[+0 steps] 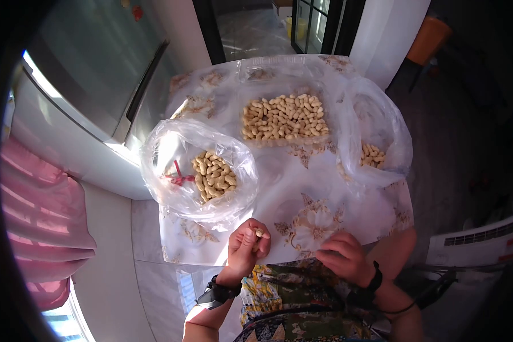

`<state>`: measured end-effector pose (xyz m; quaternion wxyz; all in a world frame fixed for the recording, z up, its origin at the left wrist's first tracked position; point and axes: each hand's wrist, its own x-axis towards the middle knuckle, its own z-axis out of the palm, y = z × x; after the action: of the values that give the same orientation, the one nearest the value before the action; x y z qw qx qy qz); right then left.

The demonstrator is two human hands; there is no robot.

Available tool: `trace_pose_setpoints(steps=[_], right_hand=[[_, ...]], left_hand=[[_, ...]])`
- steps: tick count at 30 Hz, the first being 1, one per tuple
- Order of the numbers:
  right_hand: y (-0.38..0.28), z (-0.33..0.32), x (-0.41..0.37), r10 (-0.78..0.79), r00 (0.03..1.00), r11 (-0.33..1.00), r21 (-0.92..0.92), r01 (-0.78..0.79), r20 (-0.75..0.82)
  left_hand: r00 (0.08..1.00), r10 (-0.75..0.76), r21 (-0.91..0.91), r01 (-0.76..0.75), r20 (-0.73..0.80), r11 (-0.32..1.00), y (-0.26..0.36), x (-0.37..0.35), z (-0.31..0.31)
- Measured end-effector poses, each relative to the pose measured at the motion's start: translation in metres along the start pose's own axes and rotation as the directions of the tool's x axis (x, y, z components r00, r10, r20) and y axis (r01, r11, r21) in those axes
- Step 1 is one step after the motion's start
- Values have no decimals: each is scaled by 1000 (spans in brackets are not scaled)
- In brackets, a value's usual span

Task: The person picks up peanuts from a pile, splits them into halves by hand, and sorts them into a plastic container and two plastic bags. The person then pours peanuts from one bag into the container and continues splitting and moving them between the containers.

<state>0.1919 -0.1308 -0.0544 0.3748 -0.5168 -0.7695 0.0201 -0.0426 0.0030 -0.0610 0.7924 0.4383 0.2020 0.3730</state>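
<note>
My left hand (pixel 247 246) is at the near edge of the table, fingers closed around a peanut (pixel 259 232) pinched at the fingertips. My right hand (pixel 343 256) rests at the table edge to the right, fingers curled downward; whether it holds anything cannot be seen. Just beyond my left hand stands an open clear plastic bag (pixel 159 157) with a heap of peanuts in shells (pixel 213 175) and a red tie. A clear plastic tray (pixel 251 85) full of peanuts (pixel 284 117) sits farther back in the middle. Another clear bag (pixel 382 122) with a few peanuts (pixel 373 155) lies at the right.
The small table carries a white floral cloth (pixel 308 188). A grey refrigerator (pixel 91 68) stands close on the left, with pink fabric (pixel 40 222) beside it. A doorway is behind the table, an orange chair (pixel 430 40) at the back right, and a white appliance (pixel 479 239) at the right.
</note>
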Motion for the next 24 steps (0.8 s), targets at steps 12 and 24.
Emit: trace_pose_setpoints(steps=[12,24], right_hand=[[-8,-4,6,65,998,988,137,-65,10],[-6,46,206,-172,959,921,308,237,-225]], left_hand=[[1000,12,6,-12,-3,1000,-2,-1,-1],[1000,28,18,-28,8,999,-10,-2,-3]])
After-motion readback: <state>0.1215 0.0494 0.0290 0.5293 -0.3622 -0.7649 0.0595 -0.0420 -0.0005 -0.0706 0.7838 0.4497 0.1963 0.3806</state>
